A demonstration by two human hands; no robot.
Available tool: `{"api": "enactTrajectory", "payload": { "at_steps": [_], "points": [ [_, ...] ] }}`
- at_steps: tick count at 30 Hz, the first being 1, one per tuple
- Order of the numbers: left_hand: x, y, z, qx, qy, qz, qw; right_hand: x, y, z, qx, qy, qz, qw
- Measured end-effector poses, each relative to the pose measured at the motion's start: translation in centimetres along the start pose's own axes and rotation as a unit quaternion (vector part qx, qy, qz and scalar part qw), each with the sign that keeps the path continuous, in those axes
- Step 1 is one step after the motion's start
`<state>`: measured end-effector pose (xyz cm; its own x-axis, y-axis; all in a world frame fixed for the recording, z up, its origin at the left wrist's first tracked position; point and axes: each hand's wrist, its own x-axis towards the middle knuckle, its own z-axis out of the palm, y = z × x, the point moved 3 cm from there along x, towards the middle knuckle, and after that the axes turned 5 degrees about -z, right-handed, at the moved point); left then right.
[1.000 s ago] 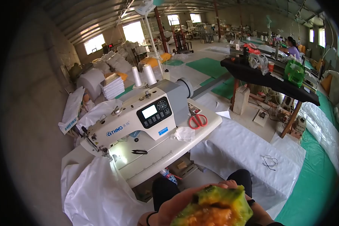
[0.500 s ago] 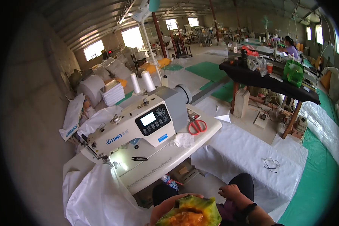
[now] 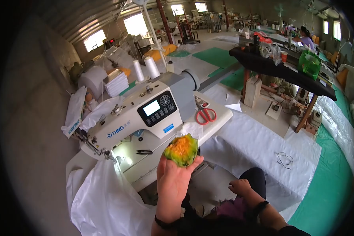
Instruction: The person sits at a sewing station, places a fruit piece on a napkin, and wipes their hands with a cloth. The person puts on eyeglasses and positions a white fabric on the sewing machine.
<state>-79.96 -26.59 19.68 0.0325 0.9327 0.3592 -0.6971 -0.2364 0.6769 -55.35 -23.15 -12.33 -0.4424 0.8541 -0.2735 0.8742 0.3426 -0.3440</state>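
Green fruit point(image 3: 181, 150), orange inside

Your bare left hand point(image 3: 175, 179) stands cupped by the white worktop's front edge point(image 3: 213, 130); your bare right hand point(image 3: 240, 187) curls loosely.

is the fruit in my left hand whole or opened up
Opened up: the fruit in your left hand shows orange flesh inside its green rind.

place: sewing workshop; sewing machine point(image 3: 145, 112); thread cones point(image 3: 152, 67); red-handled scissors point(image 3: 204, 111); draped white sheeting point(image 3: 102, 196)
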Motion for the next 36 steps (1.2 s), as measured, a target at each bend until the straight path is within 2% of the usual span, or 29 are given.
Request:
{"api": "enactTrajectory", "payload": {
  "at_steps": [8, 10, 19, 31, 36],
  "points": [
    [-0.5, -0.8, -0.5, -0.01, 0.001, -0.017, 1.0, -0.2, 0.0, -0.1, 0.006, 0.027, -0.012, 1.0],
    [-0.8, -1.0, -0.6, -0.018, 0.0, -0.009, 1.0, -0.2, 0.2, 0.1, 0.035, 0.06, -0.028, 0.997],
    [-2.0, -1.7, -0.9, -0.021, 0.044, -0.031, 0.998, -0.3, 0.1, -0.2, 0.042, 0.06, -0.026, 0.997],
    [-3.2, -1.7, -1.0, 0.042, 0.042, -0.019, 0.998, -0.3, 0.1, -0.2, 0.024, 0.059, -0.028, 0.998],
    [-3.3, -1.6, -0.9, 0.021, 0.022, -0.035, 0.999, -0.2, 0.3, 0.0, 0.038, 0.067, -0.03, 0.997]
  ]
}}
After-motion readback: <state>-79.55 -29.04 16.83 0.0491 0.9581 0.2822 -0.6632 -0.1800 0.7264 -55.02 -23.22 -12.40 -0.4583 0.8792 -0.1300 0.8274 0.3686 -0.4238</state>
